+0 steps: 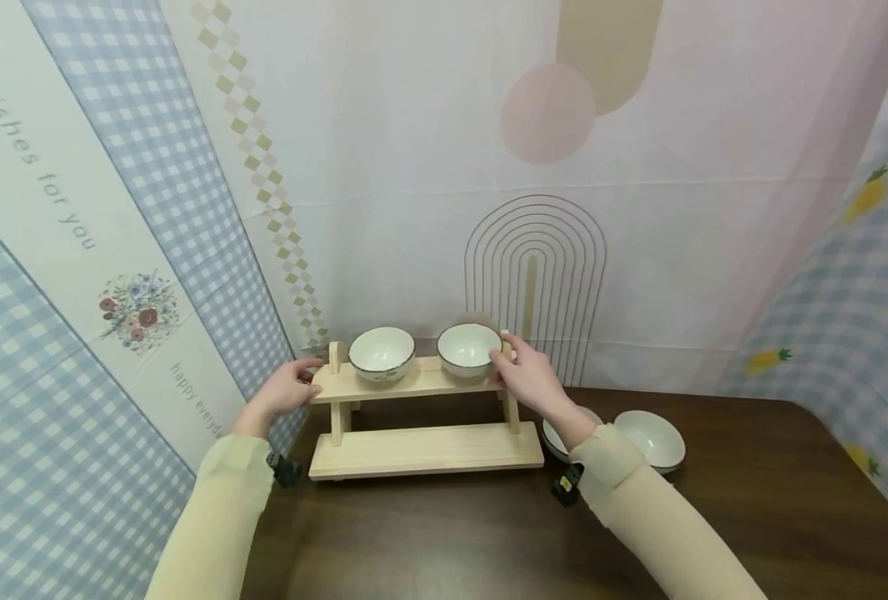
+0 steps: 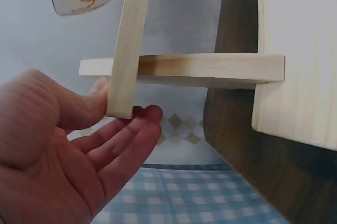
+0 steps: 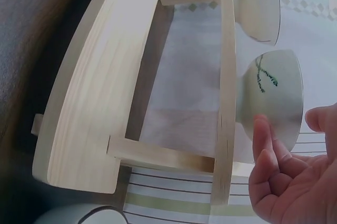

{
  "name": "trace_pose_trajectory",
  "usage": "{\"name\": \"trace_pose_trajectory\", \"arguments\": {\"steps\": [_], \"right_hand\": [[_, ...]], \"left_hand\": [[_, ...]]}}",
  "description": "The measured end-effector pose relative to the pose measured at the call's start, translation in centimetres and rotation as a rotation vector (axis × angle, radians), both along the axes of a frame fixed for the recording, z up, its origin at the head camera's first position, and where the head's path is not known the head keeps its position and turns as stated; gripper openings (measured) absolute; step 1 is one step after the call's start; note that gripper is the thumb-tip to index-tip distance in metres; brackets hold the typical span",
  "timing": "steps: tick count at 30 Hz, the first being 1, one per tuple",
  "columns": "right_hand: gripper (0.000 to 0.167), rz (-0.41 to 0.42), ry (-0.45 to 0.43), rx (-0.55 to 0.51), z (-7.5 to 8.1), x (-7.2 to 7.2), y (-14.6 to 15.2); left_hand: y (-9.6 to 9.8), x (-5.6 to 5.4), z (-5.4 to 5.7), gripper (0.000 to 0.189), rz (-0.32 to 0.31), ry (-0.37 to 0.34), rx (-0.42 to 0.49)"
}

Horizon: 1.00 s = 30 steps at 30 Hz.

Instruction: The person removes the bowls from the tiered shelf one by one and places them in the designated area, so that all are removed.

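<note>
A two-level light wooden rack stands on the table with two white, dark-rimmed bowls side by side on its upper board. My left hand grips the left end of that upper board, thumb on one face and fingers round the other. The left bowl has a painted pattern on its outside. At the right end of the rack, my right hand holds the right bowl by its side. In the right wrist view, curled fingers lie against its green-sprigged outer wall, with the thumb at the rim.
On the dark wooden table, two more white bowls sit right of the rack. One bowl shows fully; the other is partly behind my right forearm. A patterned cloth hangs close behind the rack, and a checked cloth borders the left.
</note>
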State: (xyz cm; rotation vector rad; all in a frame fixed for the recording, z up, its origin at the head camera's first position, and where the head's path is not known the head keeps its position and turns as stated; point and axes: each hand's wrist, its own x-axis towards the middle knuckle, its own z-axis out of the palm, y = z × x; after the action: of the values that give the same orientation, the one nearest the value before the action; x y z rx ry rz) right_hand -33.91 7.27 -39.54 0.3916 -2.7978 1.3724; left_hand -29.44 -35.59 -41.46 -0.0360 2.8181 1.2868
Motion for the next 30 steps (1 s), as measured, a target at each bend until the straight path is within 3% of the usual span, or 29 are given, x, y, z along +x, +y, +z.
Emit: {"name": "trace_pose_trajectory", "arguments": {"steps": [9,17,30], "right_hand": [[0.071,-0.004,-0.051,-0.103,-0.9,0.1,-0.9],[0.072,-0.018,-0.121,-0.242,-1.3,-0.1,-1.2],[0.074,-0.064,-0.122,-0.289,-1.9,1.2,-2.3]], "left_hand": [[-0.4,0.5,-1.6,0.058,0.070,0.002,0.162],[-0.2,0.4,-0.8,0.059,0.059,-0.009,0.076],[-0.7,0.4,-0.7,0.059,0.084,-0.031,0.065]]}}
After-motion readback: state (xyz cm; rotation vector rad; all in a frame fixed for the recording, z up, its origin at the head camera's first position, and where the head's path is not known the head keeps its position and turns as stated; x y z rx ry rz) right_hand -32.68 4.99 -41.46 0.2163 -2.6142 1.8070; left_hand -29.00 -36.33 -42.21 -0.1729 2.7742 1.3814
